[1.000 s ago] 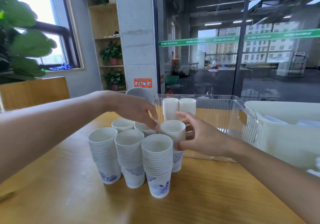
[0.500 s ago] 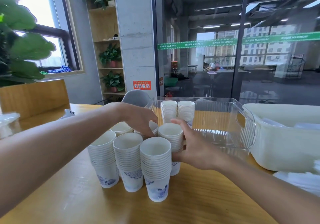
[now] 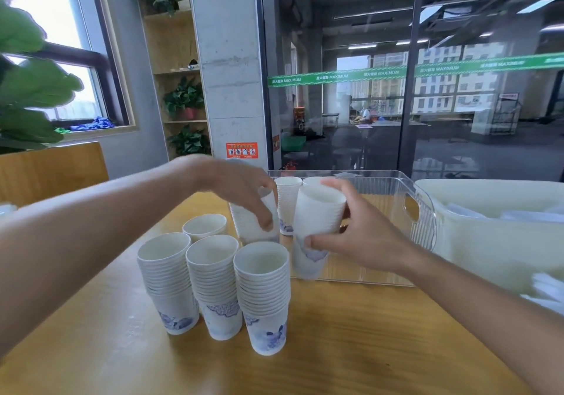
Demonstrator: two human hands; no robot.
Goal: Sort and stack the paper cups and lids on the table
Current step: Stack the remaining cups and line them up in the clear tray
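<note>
Left hand point(image 3: 244, 193) gripping one cup stack point(image 3: 254, 226), right hand point(image 3: 360, 236) gripping another point(image 3: 316, 229), beside clear bin point(image 3: 424, 211) rim

Quick count of what's in front of me: seven stacks of paper cups total. Three stacks point(image 3: 213, 284) stand in a row at the front of the table point(image 3: 351, 349), one shorter stack point(image 3: 205, 226) sits behind them, one stack point(image 3: 253, 220) is in my left hand point(image 3: 244, 193), one stack point(image 3: 316, 229) in my right hand point(image 3: 363, 239), and one stack point(image 3: 288, 202) stands in the clear bin point(image 3: 421, 211). Possibly another behind it, can't tell. Two bins: the clear one and a white one point(image 3: 494, 236). No idea how many cups per stack.
</note>
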